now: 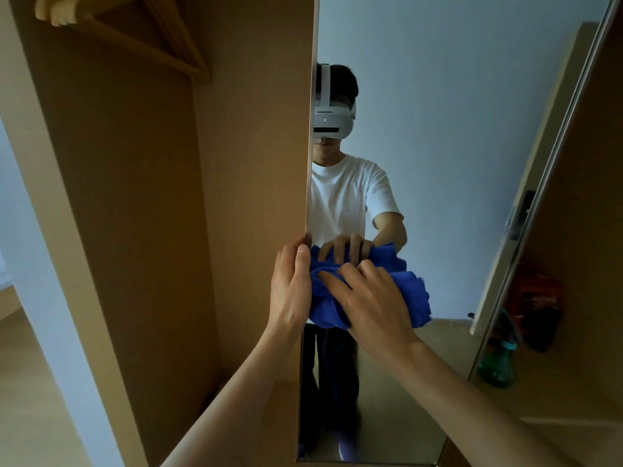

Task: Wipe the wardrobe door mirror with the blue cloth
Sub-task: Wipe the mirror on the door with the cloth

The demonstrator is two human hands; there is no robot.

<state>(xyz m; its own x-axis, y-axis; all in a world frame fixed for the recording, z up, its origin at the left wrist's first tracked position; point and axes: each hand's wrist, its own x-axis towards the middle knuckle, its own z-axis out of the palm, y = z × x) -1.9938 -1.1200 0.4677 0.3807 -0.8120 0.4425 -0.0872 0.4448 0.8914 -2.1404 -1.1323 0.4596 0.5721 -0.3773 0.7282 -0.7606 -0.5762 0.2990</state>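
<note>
Wiping of the wardrobe door mirror (438, 163) seems underway. The blue cloth (414, 291) lies bunched on the glass, pressed by the right hand (374, 298) with spread fingers. The left hand (290, 291) grips the door edge (307, 197). Next move probably needs steady pressure while sweeping.

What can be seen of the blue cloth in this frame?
The blue cloth is a deep blue, soft-looking fabric, bunched into a crumpled wad. The right hand presses it against the mirror near the glass's left edge, fingers spread over its middle. Its rumpled right edge sticks out past the hand. Its reflection shows just above. The left hand, gripping the wardrobe door by its edge, sits beside it.
</note>
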